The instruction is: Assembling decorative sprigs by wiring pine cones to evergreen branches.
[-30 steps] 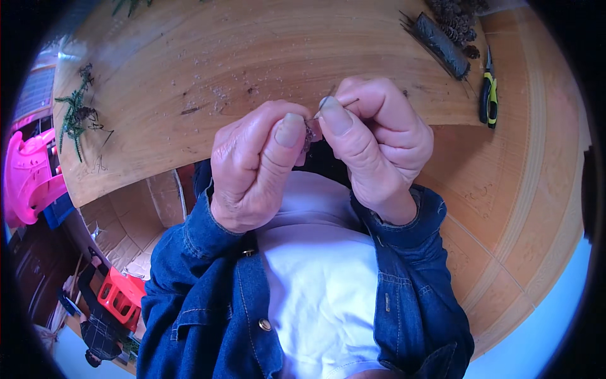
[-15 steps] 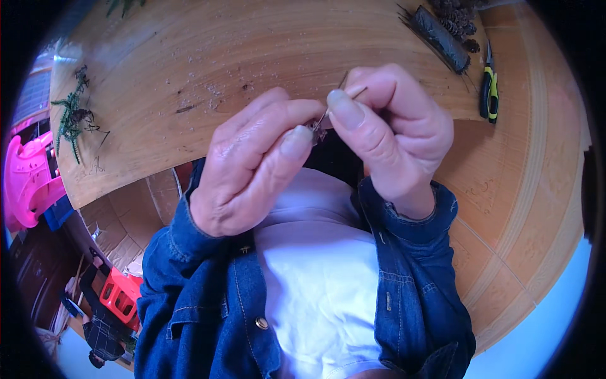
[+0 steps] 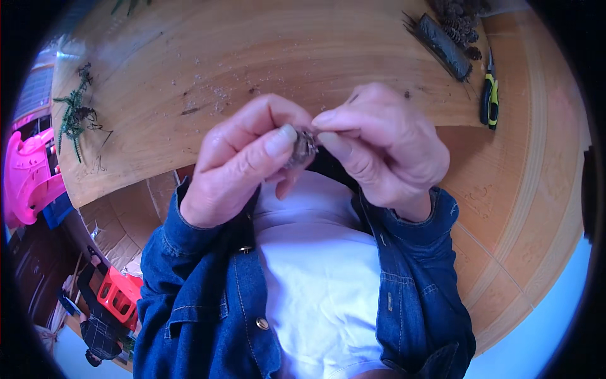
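Note:
My left hand [image 3: 243, 151] is closed round a small brown pinecone [image 3: 304, 150], thumb on its near side. The cone is held just above the table's front edge, before my chest, partly covered by the fingers. From the right, my right hand [image 3: 394, 148] pinches a thin wire at the cone's side between thumb and forefinger. Most of the wire is hidden by the fingertips. Both hands are close together, nearly touching at the cone.
On the wooden table [image 3: 158, 69] lie a green artificial sprig [image 3: 76, 117], a dark bundle of wires [image 3: 444, 47], several pinecones [image 3: 464, 28] and pliers [image 3: 489, 98]. Pink plastic chair [image 3: 28, 177], red stool [image 3: 120, 297], cardboard [image 3: 120, 218] and another person [image 3: 101, 335] are at left.
The left hand has turned, bringing the pinecone into clearer view. My right hand has tipped over and its fingertips have come down to the cone, hiding the wire end that stuck out before.

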`<action>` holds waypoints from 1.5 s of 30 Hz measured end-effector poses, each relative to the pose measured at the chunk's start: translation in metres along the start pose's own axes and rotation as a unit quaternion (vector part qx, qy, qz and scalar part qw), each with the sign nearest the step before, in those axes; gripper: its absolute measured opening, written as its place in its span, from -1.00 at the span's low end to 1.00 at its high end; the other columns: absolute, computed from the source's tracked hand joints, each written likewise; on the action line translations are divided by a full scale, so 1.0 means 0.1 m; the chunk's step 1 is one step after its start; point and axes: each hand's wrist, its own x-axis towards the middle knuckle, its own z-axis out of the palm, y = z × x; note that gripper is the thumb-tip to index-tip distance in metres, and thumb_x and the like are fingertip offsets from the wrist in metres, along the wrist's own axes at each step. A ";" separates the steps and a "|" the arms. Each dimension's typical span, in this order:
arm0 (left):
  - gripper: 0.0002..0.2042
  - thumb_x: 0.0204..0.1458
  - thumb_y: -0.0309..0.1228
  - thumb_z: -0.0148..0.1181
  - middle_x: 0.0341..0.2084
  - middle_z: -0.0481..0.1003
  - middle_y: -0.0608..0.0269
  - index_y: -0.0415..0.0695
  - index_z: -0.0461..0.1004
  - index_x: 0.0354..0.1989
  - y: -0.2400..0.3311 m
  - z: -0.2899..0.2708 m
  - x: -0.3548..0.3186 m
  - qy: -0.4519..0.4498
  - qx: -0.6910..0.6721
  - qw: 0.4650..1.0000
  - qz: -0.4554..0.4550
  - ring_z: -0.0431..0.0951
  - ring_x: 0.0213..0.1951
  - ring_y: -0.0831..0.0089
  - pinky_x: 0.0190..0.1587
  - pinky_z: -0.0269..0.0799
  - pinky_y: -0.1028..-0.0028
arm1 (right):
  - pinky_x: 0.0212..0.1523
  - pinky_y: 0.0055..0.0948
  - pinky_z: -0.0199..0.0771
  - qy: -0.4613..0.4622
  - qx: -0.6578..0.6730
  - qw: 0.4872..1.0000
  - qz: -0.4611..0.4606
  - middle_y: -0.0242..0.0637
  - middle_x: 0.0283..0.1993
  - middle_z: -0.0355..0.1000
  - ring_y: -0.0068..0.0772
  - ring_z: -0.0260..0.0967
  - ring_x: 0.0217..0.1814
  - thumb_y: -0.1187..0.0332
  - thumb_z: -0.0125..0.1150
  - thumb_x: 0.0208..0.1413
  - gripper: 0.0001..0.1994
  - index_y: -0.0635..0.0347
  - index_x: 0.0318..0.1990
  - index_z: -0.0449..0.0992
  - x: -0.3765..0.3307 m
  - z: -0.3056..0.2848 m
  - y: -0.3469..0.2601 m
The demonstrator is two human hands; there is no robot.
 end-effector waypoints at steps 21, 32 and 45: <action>-0.76 0.19 -0.35 0.02 -0.47 0.39 0.33 -0.30 0.41 -0.14 0.27 -0.07 0.00 -0.132 0.193 0.961 -0.145 0.40 -0.43 0.61 -0.37 0.34 0.59 | -0.23 -0.39 0.16 -0.201 -0.242 0.941 -0.120 -0.42 -0.47 0.23 -0.41 0.22 -0.41 0.39 0.16 -0.24 -0.88 0.10 -0.47 0.38 0.21 -0.18 -0.19; -0.77 -0.08 -0.53 0.23 -0.53 0.37 0.10 -0.27 0.46 -0.22 0.17 0.04 0.10 -0.075 0.523 0.829 0.186 0.41 -0.54 0.20 -0.50 0.32 0.42 | -0.35 -0.29 0.18 -0.186 -0.221 0.956 -0.045 -0.31 -0.56 0.13 -0.27 0.19 -0.50 0.45 0.14 -0.15 -0.85 0.16 -0.54 0.25 0.20 -0.21 -0.18; -0.71 -0.26 -0.60 0.28 -0.53 0.38 0.15 -0.25 0.47 -0.27 -0.01 0.03 0.32 0.034 0.669 0.646 0.366 0.43 -0.55 0.25 -0.53 0.36 0.39 | -0.50 -0.45 0.17 -0.103 -0.128 0.963 0.215 -0.29 -0.56 0.20 -0.41 0.18 -0.53 0.40 0.05 0.18 -0.81 0.27 -0.45 0.30 0.11 -0.19 -0.10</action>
